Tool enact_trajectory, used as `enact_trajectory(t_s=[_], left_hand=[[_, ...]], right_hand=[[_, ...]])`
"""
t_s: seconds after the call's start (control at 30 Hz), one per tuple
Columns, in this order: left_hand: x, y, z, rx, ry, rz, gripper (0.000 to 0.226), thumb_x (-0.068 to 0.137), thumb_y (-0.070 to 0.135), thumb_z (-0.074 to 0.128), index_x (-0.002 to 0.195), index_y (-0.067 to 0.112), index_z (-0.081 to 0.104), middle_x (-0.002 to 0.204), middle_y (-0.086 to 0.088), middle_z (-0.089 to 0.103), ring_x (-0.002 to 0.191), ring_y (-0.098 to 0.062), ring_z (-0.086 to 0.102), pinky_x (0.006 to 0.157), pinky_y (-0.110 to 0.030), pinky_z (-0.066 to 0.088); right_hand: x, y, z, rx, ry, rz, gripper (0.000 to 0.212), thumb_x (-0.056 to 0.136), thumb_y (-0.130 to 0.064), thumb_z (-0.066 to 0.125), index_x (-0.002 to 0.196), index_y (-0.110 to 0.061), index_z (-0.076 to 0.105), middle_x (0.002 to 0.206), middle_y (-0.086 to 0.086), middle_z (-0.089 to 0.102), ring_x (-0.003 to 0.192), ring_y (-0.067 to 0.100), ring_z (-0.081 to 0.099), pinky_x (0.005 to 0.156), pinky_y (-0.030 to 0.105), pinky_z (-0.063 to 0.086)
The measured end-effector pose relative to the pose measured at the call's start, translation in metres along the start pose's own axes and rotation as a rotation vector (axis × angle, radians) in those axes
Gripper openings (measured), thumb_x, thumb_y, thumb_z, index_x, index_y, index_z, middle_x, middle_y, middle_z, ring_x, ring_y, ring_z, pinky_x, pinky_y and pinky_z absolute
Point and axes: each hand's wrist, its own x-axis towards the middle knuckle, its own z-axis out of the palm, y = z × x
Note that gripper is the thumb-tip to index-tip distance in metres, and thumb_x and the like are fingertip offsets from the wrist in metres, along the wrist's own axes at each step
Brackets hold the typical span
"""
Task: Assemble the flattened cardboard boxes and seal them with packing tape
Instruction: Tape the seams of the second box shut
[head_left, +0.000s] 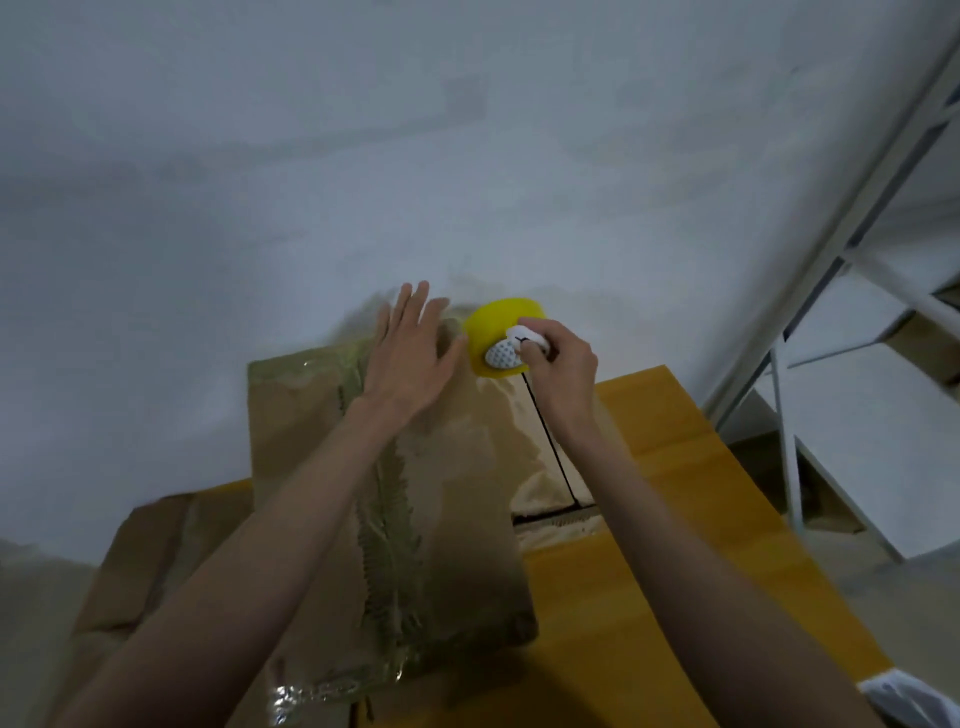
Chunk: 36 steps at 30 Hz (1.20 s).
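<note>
A brown cardboard box stands in front of me, with wrinkled clear tape running along its top seam. My left hand lies flat with straight fingers on the far end of the box top. My right hand grips a white tape cutter set in a yellow roll of packing tape at the far edge of the box. A strip of tape stretches from the roll down onto the box.
Flattened yellow-brown cardboard lies under and to the right of the box. More brown cardboard lies at the lower left. A white metal shelf rack stands at the right. A pale wall fills the background.
</note>
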Motion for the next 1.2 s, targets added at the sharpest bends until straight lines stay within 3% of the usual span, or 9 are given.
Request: enact_trajectory(t_s=[0.1, 0.2, 0.27, 0.33, 0.43, 0.6, 0.87, 1.0, 1.2], left_hand=[[0.036, 0.003, -0.013, -0.064, -0.085, 0.105, 0.042, 0.103, 0.031, 0.05, 0.142, 0.016, 0.05, 0.154, -0.007, 0.041, 0.147, -0.025, 0.031, 0.122, -0.04, 0.016], [0.076, 0.011, -0.026, -0.217, -0.273, 0.152, 0.033, 0.102, 0.023, 0.054, 0.132, 0.012, 0.06, 0.137, -0.006, 0.059, 0.129, -0.023, 0.052, 0.11, -0.032, 0.034], [0.1, 0.017, -0.03, -0.22, -0.467, 0.139, 0.033, 0.102, 0.024, 0.055, 0.131, 0.011, 0.061, 0.133, -0.007, 0.062, 0.126, -0.021, 0.055, 0.107, -0.03, 0.038], [0.117, 0.023, -0.03, -0.17, -0.644, 0.119, 0.035, 0.102, 0.028, 0.054, 0.133, 0.012, 0.06, 0.132, -0.008, 0.062, 0.125, -0.021, 0.055, 0.107, -0.031, 0.039], [0.129, 0.024, -0.026, -0.173, -0.778, 0.098, 0.037, 0.103, 0.028, 0.052, 0.134, 0.009, 0.058, 0.135, -0.009, 0.058, 0.125, -0.021, 0.053, 0.103, -0.027, 0.039], [0.13, 0.016, -0.019, -0.406, -0.827, 0.047, 0.03, 0.103, 0.018, 0.053, 0.114, -0.007, 0.067, 0.116, -0.016, 0.067, 0.102, -0.013, 0.056, 0.083, -0.013, 0.044], [0.128, 0.012, -0.015, -0.524, -0.806, 0.059, 0.027, 0.102, 0.014, 0.053, 0.112, -0.007, 0.068, 0.108, -0.012, 0.066, 0.101, -0.015, 0.056, 0.1, -0.036, 0.045], [0.128, 0.012, -0.016, -0.548, -0.808, 0.06, 0.021, 0.102, 0.013, 0.053, 0.102, -0.001, 0.068, 0.101, -0.008, 0.064, 0.098, -0.014, 0.056, 0.093, -0.028, 0.044], [0.128, 0.008, -0.011, -0.563, -0.787, 0.049, 0.026, 0.101, 0.012, 0.055, 0.114, -0.007, 0.067, 0.109, -0.012, 0.065, 0.102, -0.013, 0.055, 0.086, -0.016, 0.045]], right_hand=[[0.011, -0.002, 0.014, 0.048, -0.005, 0.01, 0.017, 0.088, -0.006, 0.065, 0.102, -0.014, 0.074, 0.089, -0.004, 0.07, 0.078, 0.004, 0.062, 0.063, 0.004, 0.041], [0.016, -0.002, 0.028, 0.082, -0.007, 0.055, 0.009, 0.086, -0.007, 0.066, 0.089, -0.015, 0.069, 0.08, -0.005, 0.067, 0.073, 0.008, 0.063, 0.062, 0.022, 0.049], [0.015, -0.001, 0.036, 0.088, -0.014, 0.056, 0.004, 0.087, -0.007, 0.066, 0.087, -0.01, 0.066, 0.08, -0.001, 0.068, 0.075, 0.016, 0.064, 0.063, 0.032, 0.051], [0.014, -0.001, 0.042, 0.098, -0.015, 0.047, 0.004, 0.089, -0.009, 0.067, 0.086, -0.011, 0.063, 0.078, -0.001, 0.067, 0.072, 0.013, 0.062, 0.061, 0.031, 0.049], [0.014, -0.001, 0.047, 0.055, -0.018, 0.023, 0.012, 0.093, -0.014, 0.065, 0.086, -0.007, 0.059, 0.077, 0.007, 0.064, 0.072, 0.022, 0.06, 0.062, 0.043, 0.05], [0.016, -0.003, 0.052, 0.017, -0.004, -0.007, 0.012, 0.093, -0.013, 0.064, 0.085, -0.007, 0.057, 0.079, 0.006, 0.061, 0.075, 0.026, 0.056, 0.067, 0.047, 0.047], [0.019, -0.001, 0.058, -0.016, -0.034, 0.005, 0.01, 0.093, -0.012, 0.063, 0.087, -0.006, 0.058, 0.079, 0.011, 0.059, 0.074, 0.029, 0.055, 0.066, 0.046, 0.046], [0.02, -0.002, 0.057, -0.036, -0.071, 0.013, 0.007, 0.091, -0.011, 0.064, 0.088, -0.008, 0.058, 0.082, 0.009, 0.06, 0.074, 0.025, 0.054, 0.066, 0.04, 0.043], [0.026, -0.005, 0.049, -0.164, -0.183, 0.055, 0.004, 0.085, -0.007, 0.062, 0.084, -0.011, 0.062, 0.068, 0.001, 0.059, 0.058, 0.007, 0.05, 0.053, 0.027, 0.035]])
